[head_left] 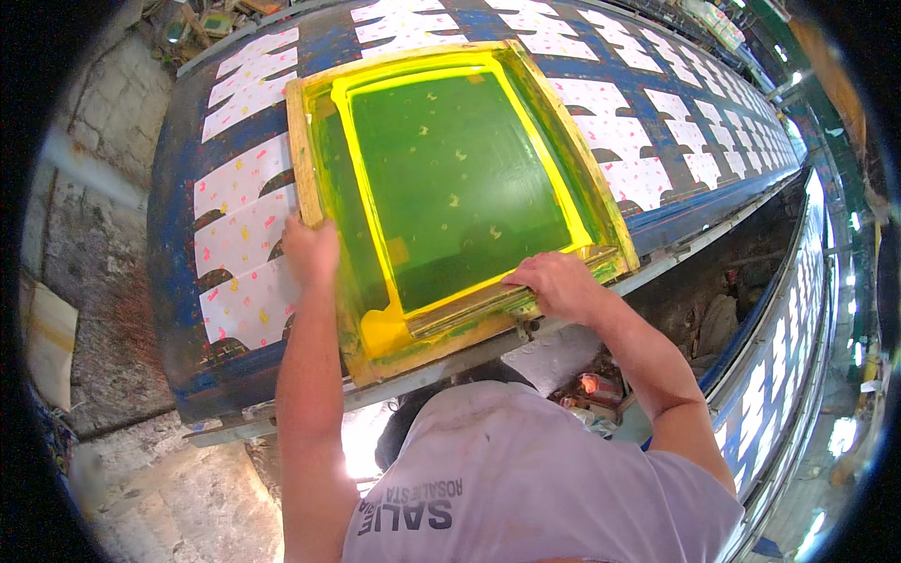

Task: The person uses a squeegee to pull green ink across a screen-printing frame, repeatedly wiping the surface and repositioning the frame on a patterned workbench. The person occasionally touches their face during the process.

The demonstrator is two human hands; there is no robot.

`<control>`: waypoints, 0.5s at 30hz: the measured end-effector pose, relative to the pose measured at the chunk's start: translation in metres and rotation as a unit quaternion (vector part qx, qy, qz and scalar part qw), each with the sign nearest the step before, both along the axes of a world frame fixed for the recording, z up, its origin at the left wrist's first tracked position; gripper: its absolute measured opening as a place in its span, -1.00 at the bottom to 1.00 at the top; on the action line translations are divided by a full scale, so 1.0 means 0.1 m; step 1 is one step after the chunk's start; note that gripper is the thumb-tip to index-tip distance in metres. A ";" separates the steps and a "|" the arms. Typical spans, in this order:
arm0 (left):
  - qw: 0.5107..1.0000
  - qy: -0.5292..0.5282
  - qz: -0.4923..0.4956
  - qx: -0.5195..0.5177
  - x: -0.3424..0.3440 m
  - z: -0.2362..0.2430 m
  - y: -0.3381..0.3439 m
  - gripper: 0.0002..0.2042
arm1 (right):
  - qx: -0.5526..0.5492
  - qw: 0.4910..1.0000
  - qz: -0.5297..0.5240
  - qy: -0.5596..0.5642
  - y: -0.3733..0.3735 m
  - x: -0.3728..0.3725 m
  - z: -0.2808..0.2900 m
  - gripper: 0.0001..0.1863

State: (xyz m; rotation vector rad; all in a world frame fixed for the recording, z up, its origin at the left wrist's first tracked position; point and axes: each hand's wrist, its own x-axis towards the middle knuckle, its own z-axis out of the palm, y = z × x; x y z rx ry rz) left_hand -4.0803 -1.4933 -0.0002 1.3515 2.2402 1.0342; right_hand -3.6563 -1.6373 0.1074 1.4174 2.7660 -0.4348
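Note:
A wooden-framed silk screen [302, 150] with green mesh [460, 188] lies over a long printing table. Bright yellow ink [364, 178] runs in a band around the mesh, with a thicker pool at the near left corner. My left hand [312, 249] is closed on the left side of the wooden frame. Along the near end of the screen lies a wooden squeegee [465, 312], and my right hand [563, 289] has its fingers curled over it toward the right. Part of that grip is hidden behind the back of the hand.
White printed fabric pieces [246, 220] with small pink and yellow marks lie in rows on the blue-stained table [178, 310]. A metal rail [680, 251] runs along the near edge. Another long table [765, 403] with similar pieces stands at the right. A stone wall [113, 94] rises at left.

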 end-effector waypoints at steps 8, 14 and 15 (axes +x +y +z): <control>0.999 0.011 0.019 -0.040 -0.04 0.06 -0.03 -0.43 | 0.102 0.994 -0.016 0.032 -0.17 -0.13 -0.24 -0.41; 0.999 0.023 0.037 -0.011 0.00 0.00 -0.01 -0.39 | 0.213 0.975 0.005 0.064 0.87 -0.20 -0.57 -0.53; 0.999 0.018 0.043 -0.008 -0.01 -0.02 0.00 -0.39 | 0.219 0.973 0.008 0.069 1.12 -0.23 -0.59 -0.58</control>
